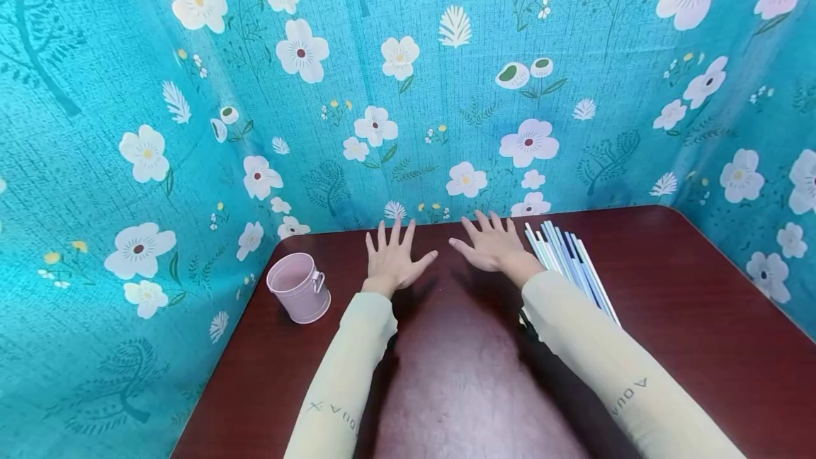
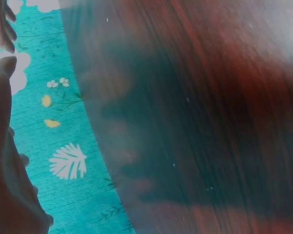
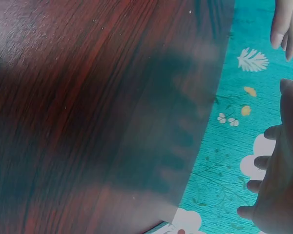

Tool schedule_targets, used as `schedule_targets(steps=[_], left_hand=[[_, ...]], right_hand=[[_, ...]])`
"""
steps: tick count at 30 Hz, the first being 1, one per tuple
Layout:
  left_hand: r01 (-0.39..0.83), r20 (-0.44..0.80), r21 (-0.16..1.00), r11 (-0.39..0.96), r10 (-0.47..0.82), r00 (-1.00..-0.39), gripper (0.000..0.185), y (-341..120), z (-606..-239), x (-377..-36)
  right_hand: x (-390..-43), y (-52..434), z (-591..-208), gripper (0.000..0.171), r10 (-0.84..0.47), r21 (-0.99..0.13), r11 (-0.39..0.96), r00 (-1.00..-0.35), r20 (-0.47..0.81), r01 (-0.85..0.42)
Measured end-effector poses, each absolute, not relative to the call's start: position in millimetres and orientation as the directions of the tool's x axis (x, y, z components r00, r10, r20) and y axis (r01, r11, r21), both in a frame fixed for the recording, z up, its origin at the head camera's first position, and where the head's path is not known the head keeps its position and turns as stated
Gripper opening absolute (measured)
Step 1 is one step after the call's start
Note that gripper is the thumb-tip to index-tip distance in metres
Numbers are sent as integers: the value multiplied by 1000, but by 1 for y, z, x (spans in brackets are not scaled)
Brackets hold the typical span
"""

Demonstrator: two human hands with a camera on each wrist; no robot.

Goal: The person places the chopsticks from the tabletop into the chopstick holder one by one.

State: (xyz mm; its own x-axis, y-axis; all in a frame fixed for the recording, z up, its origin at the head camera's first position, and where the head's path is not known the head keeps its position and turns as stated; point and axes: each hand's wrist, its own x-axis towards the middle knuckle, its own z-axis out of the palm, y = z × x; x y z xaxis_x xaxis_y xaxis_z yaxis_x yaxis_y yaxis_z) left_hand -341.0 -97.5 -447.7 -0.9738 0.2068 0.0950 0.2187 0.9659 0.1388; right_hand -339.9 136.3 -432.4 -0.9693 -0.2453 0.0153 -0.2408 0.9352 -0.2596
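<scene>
Both hands hover side by side over the far part of the dark red table, palms down and fingers spread. My left hand holds nothing; a small pink bucket with a side handle stands to its left. My right hand holds nothing too; a bundle of white and blue straws lies just to its right, partly under the forearm. In the left wrist view the left hand shows at the left edge. In the right wrist view the right hand shows at the right edge.
A teal cloth with white flowers walls the table on the left, back and right. Pale yellow sleeves cover both forearms. The table's rounded back corners meet the cloth.
</scene>
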Motion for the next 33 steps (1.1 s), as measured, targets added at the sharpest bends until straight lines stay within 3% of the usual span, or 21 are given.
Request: schedule_targets(steps=[19,33], left_hand=[[333,181,129,934,308,-934,89,-116,-436,-314],[338,198,97,936,314,-928,79,-146,-432,-308]], right_hand=[[-309,160,-427,70,-315,-235,910,-937,149,-343],[-303,201,-425,65,-309,-240,913,-944,118,-329]])
